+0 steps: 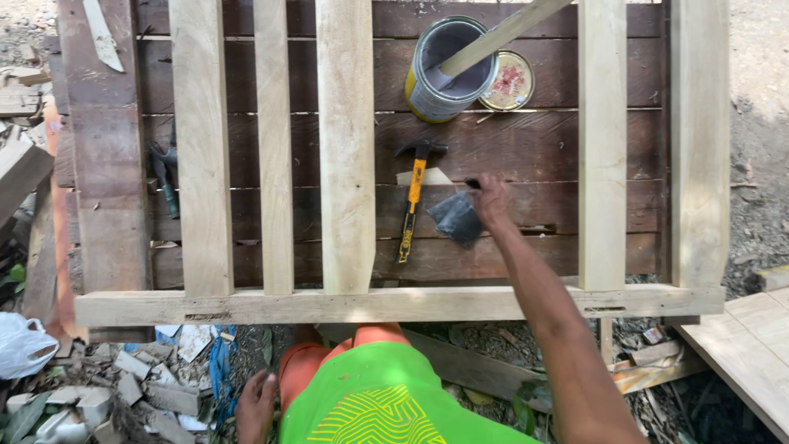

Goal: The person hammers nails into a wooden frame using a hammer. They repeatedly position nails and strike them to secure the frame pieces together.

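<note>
Left of the right hand [491, 200] lies a hammer [412, 205], just beside it on the dark boards [493, 148]. Above the fingers: open can [448, 70] with a stick [501, 34] in it, lid [508, 80] touching. Pale slats [345, 148] flank both sides. Fingers pinch a dark sheet [457, 218], which hangs below-left of them. Left hand [256, 407] rests low beside the knee, fingers loosely spread.

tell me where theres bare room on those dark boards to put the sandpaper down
Widest bare patch: dark boards between the hammer and the right pale slat, below the paint can and its lid. The right hand holds the sandpaper there. The gaps between the left slats are narrow, and pliers crowd the far left.
</note>
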